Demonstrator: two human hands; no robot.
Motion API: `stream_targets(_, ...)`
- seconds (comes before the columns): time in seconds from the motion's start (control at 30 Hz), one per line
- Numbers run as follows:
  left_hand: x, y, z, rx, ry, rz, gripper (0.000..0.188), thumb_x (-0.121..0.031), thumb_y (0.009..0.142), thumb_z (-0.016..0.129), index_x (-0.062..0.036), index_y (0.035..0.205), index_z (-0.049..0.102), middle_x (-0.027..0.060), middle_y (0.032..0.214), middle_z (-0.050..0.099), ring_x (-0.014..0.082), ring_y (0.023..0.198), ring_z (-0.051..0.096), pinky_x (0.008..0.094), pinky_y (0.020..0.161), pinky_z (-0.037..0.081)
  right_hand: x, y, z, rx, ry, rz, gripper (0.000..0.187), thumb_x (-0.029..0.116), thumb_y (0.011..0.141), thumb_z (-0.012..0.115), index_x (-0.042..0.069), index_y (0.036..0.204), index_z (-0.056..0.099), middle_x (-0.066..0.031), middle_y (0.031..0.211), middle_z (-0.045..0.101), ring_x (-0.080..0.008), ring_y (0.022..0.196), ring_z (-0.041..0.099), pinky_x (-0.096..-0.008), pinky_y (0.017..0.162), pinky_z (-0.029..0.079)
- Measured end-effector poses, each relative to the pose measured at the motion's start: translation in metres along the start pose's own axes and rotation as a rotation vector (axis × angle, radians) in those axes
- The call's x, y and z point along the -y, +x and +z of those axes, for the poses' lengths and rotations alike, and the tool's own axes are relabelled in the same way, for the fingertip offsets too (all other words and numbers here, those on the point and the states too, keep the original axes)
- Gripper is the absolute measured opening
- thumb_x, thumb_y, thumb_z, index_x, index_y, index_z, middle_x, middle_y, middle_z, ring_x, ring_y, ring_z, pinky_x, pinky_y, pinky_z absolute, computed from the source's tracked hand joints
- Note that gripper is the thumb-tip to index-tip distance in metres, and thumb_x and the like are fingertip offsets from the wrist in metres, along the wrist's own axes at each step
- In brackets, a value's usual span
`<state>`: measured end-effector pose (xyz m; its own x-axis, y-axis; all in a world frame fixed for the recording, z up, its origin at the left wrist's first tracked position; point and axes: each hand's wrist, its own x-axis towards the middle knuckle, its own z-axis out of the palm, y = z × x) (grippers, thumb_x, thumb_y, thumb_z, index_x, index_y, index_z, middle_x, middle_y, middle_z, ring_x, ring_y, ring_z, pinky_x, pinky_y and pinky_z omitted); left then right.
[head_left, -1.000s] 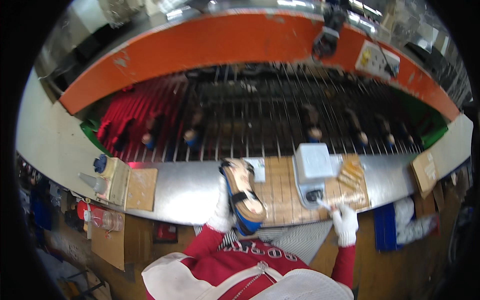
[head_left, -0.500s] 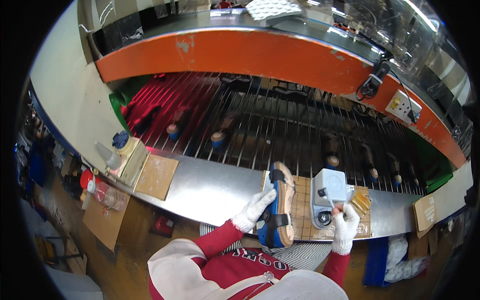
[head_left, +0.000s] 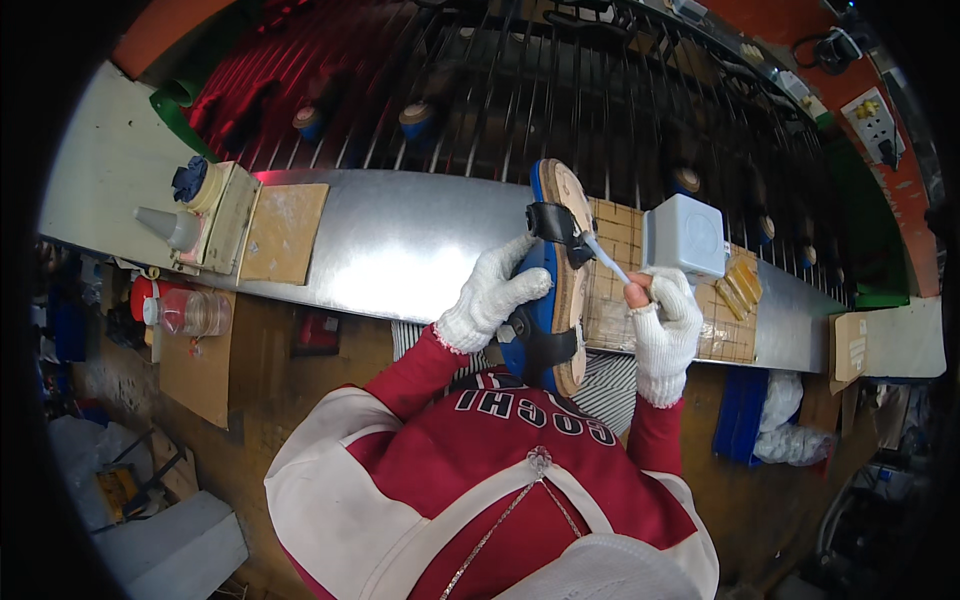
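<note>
A sandal [head_left: 571, 295] with black straps and a tan, cork-like sole is fitted on a blue shoe last, held on its side at a slant. My left hand [head_left: 495, 297], in a white glove, grips it by the blue side, thumb against the last. In my right hand [head_left: 665, 325], also gloved but with bare fingertips showing, is a small brush [head_left: 608, 262] with a pale handle. The brush tip meets the sole edge beside the upper black strap. A grey-white box-shaped dispenser [head_left: 686, 235] stands right of the sandal, on a gridded brown board [head_left: 620, 325].
Behind the metal ledge [head_left: 400, 225] runs a rod conveyor [head_left: 480, 110] carrying several other lasts. Amber blocks [head_left: 739, 288] lie right of the dispenser. At left are a cardboard piece [head_left: 285, 232], a grey nozzle bottle [head_left: 170, 228] and a clear plastic jar [head_left: 195, 312].
My right hand has lifted the brush from the dispenser's dark cup and brought it left to the sandal. My left hand still holds the sandal. The view has tilted down.
</note>
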<state>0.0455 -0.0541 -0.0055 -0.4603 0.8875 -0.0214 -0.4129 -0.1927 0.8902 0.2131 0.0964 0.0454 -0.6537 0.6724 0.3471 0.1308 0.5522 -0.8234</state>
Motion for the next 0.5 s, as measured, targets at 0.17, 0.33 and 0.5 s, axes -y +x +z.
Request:
stream_targets(0.17,-0.004,0.000,-0.005,-0.009,0.104,-0.052,0.090,-0.056,0.079,0.077,0.0089,0.134,0.050,0.0113,0.118,0.066,0.0147,0.103,0.065,0.0295,0.090,0.054,-0.002,0.006,0.006,-0.042,-0.119,-0.033,0.020,0.020,0.084,0.080,0.003,0.094,0.077,-0.0086,0.089,0.064,-0.0220,0.082,0.060,-0.0327,0.073,0.046)
stream_targets(0.33,-0.002,0.003,-0.005,-0.010,0.106,-0.046,0.093,-0.057,0.076,0.079,0.0097,0.134,0.050,0.0116,0.118,0.066,0.0157,0.104,0.066,0.0298,0.090,0.055,-0.002,0.017,0.005,-0.075,-0.257,-0.147,0.016,0.018,0.083,0.080,0.006,0.092,0.078,-0.0057,0.088,0.065,-0.0202,0.080,0.060,-0.0318,0.075,0.042)
stream_targets(0.5,-0.003,0.008,-0.008,0.026,0.122,-0.081,0.096,-0.062,0.075,0.079,0.0090,0.132,0.052,0.0113,0.117,0.067,0.0162,0.104,0.066,0.0299,0.091,0.055,-0.003,0.030,0.004,-0.124,-0.350,-0.273,0.014,0.017,0.081,0.081,0.007,0.091,0.077,-0.0039,0.088,0.066,-0.0175,0.075,0.057,-0.0315,0.073,0.038)
